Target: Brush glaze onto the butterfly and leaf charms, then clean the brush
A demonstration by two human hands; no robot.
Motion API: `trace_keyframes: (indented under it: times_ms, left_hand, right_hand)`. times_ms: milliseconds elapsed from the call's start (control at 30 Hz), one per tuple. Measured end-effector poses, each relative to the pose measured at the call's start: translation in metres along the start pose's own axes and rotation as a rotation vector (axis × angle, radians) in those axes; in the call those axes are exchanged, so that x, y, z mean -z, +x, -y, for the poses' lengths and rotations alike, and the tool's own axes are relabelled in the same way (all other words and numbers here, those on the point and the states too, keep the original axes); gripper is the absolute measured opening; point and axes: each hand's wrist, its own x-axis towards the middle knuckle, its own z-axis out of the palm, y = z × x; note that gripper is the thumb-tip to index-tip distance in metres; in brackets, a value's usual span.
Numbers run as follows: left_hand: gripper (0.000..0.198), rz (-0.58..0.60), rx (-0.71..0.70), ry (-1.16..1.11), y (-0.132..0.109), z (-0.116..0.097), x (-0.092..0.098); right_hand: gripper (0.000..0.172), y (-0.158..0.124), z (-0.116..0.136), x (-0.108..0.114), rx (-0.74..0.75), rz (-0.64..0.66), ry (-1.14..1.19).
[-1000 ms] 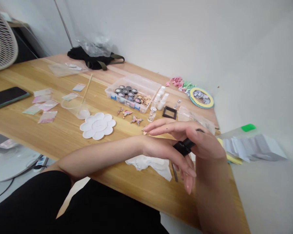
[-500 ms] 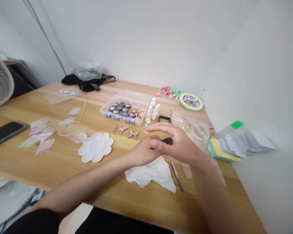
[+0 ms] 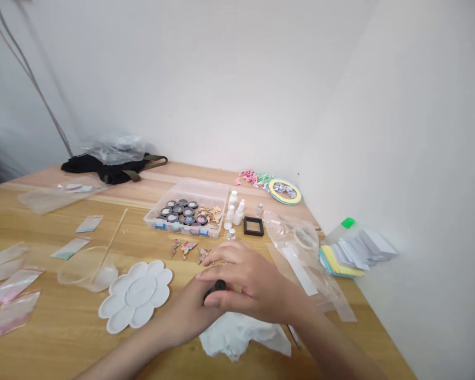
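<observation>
My left hand (image 3: 193, 311) is closed around a small black cylinder (image 3: 219, 286). Only its rounded end shows, and the left fingers are mostly hidden. Over it lies my right hand (image 3: 245, 279), its fingers bent but apart, with thumb and forefinger on either side of the black end and fingertips at the left hand. Beneath both hands is a crumpled white tissue (image 3: 237, 335). Tweezers (image 3: 294, 336) lie beside it, partly covered by the right arm. Just beyond the hands are small glittery butterfly-like charms (image 3: 189, 249).
A white flower-shaped palette (image 3: 138, 295) and a clear cup with a stick (image 3: 79, 269) stand left. Behind are a clear box of small pots (image 3: 186, 228), white bottles (image 3: 238, 212) and a black frame (image 3: 253, 226). Plastic bags (image 3: 309, 253) and paper pads (image 3: 340, 263) lie right.
The camera view has shifted, with the palette and box now lower and further left. My right fingers have come down closer around the black cylinder and onto the left hand.
</observation>
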Motion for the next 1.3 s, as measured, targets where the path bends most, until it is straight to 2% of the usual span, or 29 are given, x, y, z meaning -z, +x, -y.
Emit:
trace_keyframes:
  times_ms: [133,233,333,433,533,633,700,800,900,1100,1300]
  left_hand:
    - [0.024,-0.064,-0.033,0.004,0.0,0.006,0.0]
    - [0.032,-0.105,0.015,0.058,-0.001,0.005,-0.001]
    - [0.043,-0.161,0.08,0.151,-0.001,0.005,-0.001]
    - [0.048,-0.233,0.04,0.224,0.001,0.014,0.0]
    - [0.04,-0.319,-0.046,0.237,0.004,0.03,0.002]
    - [0.036,-0.389,-0.086,0.245,0.005,0.047,0.003]
    - [0.034,-0.416,-0.112,0.272,0.005,0.055,0.002]
    - [0.031,-0.46,-0.165,0.338,0.002,0.061,-0.002]
    - [0.028,-0.456,-0.181,0.382,-0.001,0.063,-0.007]
    - [0.041,-0.45,-0.197,0.485,-0.008,0.067,-0.015]
    - [0.045,-0.381,-0.223,0.508,-0.009,0.064,-0.01]
  right_hand:
    - [0.037,0.006,0.001,-0.003,0.039,-0.043,0.008]
    - [0.033,0.009,0.001,0.0,0.009,-0.043,0.062]
    - [0.034,0.01,-0.002,0.01,-0.025,-0.052,0.136]
    - [0.04,0.008,-0.016,0.028,-0.15,-0.171,0.106]
    - [0.044,0.007,-0.051,0.051,-0.299,-0.322,0.018]
    - [0.042,0.012,-0.104,0.073,-0.443,-0.451,-0.083]
    - [0.034,0.019,-0.143,0.081,-0.533,-0.492,-0.14]
    - [0.034,0.03,-0.195,0.081,-0.649,-0.501,-0.19]
    - [0.036,0.037,-0.234,0.068,-0.724,-0.47,-0.202]
    - [0.037,0.028,-0.281,0.037,-0.843,-0.353,-0.167]
    - [0.036,0.01,-0.3,0.026,-0.916,-0.251,-0.123]
